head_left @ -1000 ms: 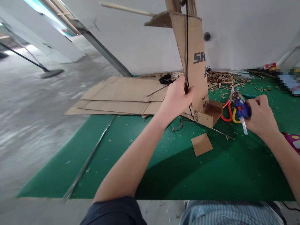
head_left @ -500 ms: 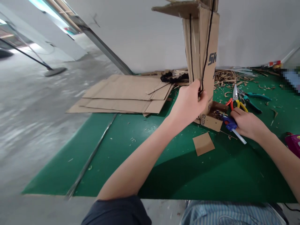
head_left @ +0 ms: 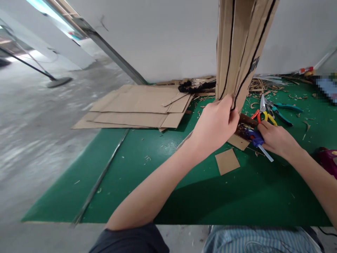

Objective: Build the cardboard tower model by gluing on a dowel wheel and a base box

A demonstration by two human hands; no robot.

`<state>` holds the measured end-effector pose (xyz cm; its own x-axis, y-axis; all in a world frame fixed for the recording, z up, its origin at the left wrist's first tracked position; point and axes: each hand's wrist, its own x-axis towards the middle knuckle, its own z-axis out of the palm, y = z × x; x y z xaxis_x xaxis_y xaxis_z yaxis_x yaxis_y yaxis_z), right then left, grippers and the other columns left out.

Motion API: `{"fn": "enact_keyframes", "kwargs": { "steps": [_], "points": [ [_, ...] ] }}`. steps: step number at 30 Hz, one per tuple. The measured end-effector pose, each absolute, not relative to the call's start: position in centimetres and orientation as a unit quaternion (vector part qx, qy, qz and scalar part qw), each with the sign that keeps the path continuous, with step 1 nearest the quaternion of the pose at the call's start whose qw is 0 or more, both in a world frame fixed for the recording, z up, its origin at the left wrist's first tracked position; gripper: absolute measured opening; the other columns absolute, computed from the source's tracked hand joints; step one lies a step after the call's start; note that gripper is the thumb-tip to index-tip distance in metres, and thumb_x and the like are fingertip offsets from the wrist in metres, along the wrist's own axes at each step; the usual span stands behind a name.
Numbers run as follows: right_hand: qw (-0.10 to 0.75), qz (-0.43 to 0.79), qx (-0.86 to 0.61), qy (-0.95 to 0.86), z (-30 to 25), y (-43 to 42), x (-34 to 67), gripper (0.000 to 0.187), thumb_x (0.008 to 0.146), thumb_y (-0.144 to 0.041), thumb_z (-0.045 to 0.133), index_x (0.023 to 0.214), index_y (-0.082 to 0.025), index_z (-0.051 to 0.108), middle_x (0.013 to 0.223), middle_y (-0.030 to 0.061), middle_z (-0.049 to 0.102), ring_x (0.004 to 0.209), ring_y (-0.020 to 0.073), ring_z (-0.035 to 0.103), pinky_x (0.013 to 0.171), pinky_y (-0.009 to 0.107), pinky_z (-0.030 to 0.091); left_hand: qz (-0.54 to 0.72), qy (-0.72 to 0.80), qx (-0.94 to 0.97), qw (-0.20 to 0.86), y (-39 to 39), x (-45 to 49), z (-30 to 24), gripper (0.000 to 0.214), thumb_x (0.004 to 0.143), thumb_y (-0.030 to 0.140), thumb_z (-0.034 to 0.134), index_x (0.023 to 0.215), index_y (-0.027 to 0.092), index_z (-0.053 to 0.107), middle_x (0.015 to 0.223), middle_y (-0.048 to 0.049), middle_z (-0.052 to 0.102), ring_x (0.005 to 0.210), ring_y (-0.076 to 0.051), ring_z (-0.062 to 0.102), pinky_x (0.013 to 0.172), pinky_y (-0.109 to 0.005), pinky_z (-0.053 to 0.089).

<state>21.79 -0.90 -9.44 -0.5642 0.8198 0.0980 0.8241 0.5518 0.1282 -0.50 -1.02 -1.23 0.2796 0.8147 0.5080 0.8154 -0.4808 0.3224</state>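
A tall cardboard structure [head_left: 238,45] with black cords running down it stands on the green mat [head_left: 184,189]. My left hand [head_left: 214,124] is closed round its lower part, pinching a black cord against the cardboard. My right hand [head_left: 275,140] grips a blue glue gun [head_left: 254,137] with a clear glue stick poking out behind, its nozzle at the structure's cardboard base. A small cardboard square [head_left: 226,161] lies on the mat just in front of both hands.
Flat cardboard sheets [head_left: 137,105] lie at the mat's far left. Red-and-yellow scissors [head_left: 263,112], green pliers [head_left: 285,112] and cardboard scraps [head_left: 259,86] sit behind my right hand. A black cord bundle [head_left: 193,86] lies by the wall. A metal rod [head_left: 98,181] crosses the mat's left side.
The structure has tilted and come closer, its top now out of view. My right hand has lowered the glue gun from mid-air down to the structure's base.
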Motion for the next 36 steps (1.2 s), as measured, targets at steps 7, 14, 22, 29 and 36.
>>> {"fn": "enact_keyframes", "kwargs": {
  "steps": [7, 14, 22, 29, 36],
  "points": [
    [-0.007, -0.096, -0.481, -0.871, -9.09, -1.13, 21.49, 0.018, 0.087, -0.024, 0.056, 0.099, -0.011, 0.061, 0.101, 0.0145, 0.063, 0.073, 0.0218, 0.060, 0.054, 0.032, 0.028, -0.312, -0.508, -0.803, -0.003, -1.30, -0.34, -1.33, 0.011, 0.092, 0.015, 0.052, 0.084, 0.021, 0.051, 0.061, 0.0023, 0.051, 0.058, -0.015, 0.057, 0.059, -0.029, 0.037],
    [0.034, -0.105, -0.477, -0.872, -9.38, -1.20, 21.67, 0.024, 0.092, -0.030, 0.051, 0.102, -0.010, 0.062, 0.102, 0.0148, 0.063, 0.070, 0.0211, 0.059, 0.053, 0.032, 0.027, -0.308, -0.512, -0.802, 0.004, -1.35, -0.15, -1.32, 0.011, 0.090, 0.013, 0.053, 0.082, 0.021, 0.051, 0.064, 0.0010, 0.055, 0.060, -0.015, 0.057, 0.057, -0.029, 0.034],
    [0.024, -0.096, -0.502, -0.859, -9.65, -1.21, 21.50, 0.028, 0.094, -0.035, 0.049, 0.098, -0.010, 0.062, 0.096, 0.0138, 0.063, 0.064, 0.0193, 0.056, 0.052, 0.032, 0.024, -0.314, -0.509, -0.802, 0.003, -1.15, -0.13, -1.40, 0.015, 0.090, 0.013, 0.054, 0.080, 0.021, 0.048, 0.060, 0.0029, 0.049, 0.057, -0.014, 0.056, 0.056, -0.028, 0.034],
    [0.063, -0.101, -0.490, -0.864, -9.67, -1.44, 21.58, 0.031, 0.097, -0.036, 0.046, 0.101, -0.010, 0.062, 0.099, 0.0137, 0.063, 0.063, 0.0180, 0.056, 0.051, 0.031, 0.025, -0.311, -0.511, -0.801, 0.008, -1.24, -0.15, -1.29, 0.014, 0.090, 0.013, 0.053, 0.080, 0.021, 0.049, 0.059, 0.0022, 0.049, 0.058, -0.014, 0.055, 0.056, -0.028, 0.034],
    [0.064, -0.111, -0.507, -0.852, -9.88, -1.51, 21.68, 0.024, 0.094, -0.031, 0.045, 0.096, -0.012, 0.061, 0.096, 0.0142, 0.061, 0.064, 0.0194, 0.055, 0.051, 0.032, 0.024, -0.314, -0.507, -0.803, 0.001, -1.16, -0.24, -1.40, 0.014, 0.090, 0.014, 0.053, 0.080, 0.021, 0.049, 0.063, 0.0004, 0.053, 0.063, -0.016, 0.057, 0.058, -0.029, 0.036]
  ]
}}
